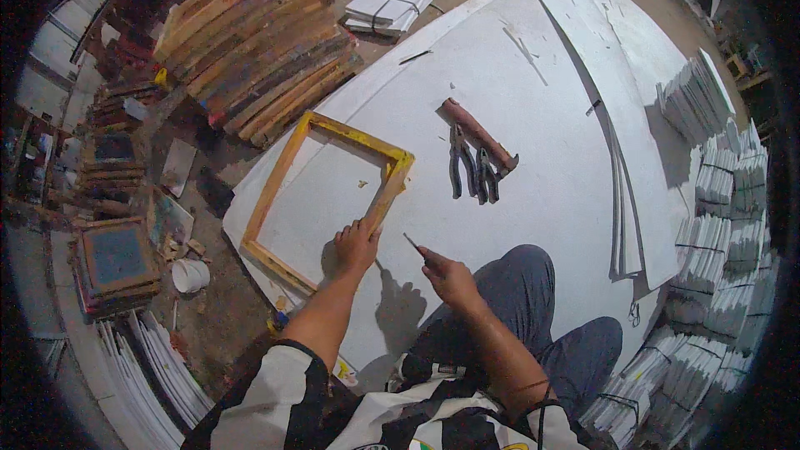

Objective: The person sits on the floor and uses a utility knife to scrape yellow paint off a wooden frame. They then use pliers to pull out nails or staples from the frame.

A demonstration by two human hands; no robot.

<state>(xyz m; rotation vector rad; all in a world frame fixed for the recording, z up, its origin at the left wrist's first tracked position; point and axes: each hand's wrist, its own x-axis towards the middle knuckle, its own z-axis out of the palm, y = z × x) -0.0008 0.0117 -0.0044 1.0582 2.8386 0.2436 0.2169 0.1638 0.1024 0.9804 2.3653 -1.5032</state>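
The person's left hand is closed round the right rail of a wooden frame, fingers to its inner side. The frame is over the left part of a white board; yellow colours its far rail and far right corner.

The right hand is wrapped about a thin tool, whose slim tip points toward the frame, apart from it. What kind of tool it is cannot be told.

Beyond the hands, on the board, a hammer lies aslant with two pairs of pliers just beside it.

The striped shirt carries a small dark tag with pale marks too small to read; coloured emblems at the lower edge are cut off.

Stacked frames stand past the board's left edge, near a tied white bundle. More bundles are piled at the right, and a white bucket sits at the left.
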